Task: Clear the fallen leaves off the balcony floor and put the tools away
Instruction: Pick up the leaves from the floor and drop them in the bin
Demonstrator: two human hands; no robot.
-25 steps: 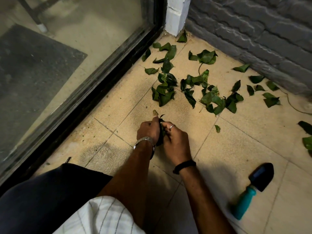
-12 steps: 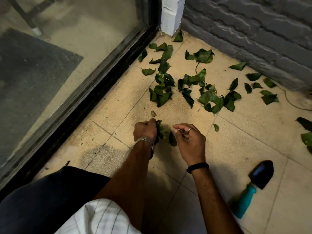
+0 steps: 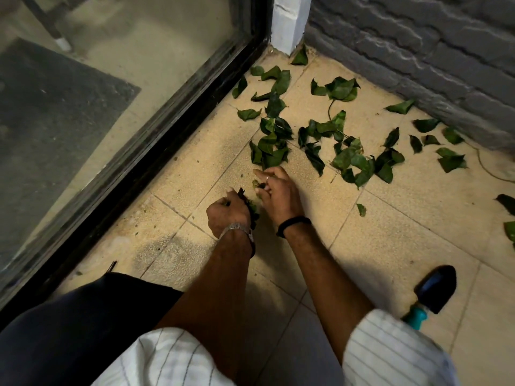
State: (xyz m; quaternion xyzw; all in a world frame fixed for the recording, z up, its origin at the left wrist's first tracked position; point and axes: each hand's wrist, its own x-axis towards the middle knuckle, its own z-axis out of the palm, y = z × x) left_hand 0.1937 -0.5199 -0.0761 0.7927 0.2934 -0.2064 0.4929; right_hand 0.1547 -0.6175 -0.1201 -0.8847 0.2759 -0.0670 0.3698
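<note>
No text, label, brand, number or sign can be read anywhere — not on the trowel [image 3: 434, 288], the wristwatch [image 3: 237, 228], or the brick wall [image 3: 418, 51].

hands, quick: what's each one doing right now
Left hand: closed around a bunch of gathered leaves.
Right hand: fingers curled, pinching a small leaf off the floor.

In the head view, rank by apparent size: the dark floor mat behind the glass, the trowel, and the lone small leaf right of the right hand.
1. Dark floor mat, largest.
2. Trowel, partly hidden by a sleeve.
3. Lone small leaf, smallest.
</note>
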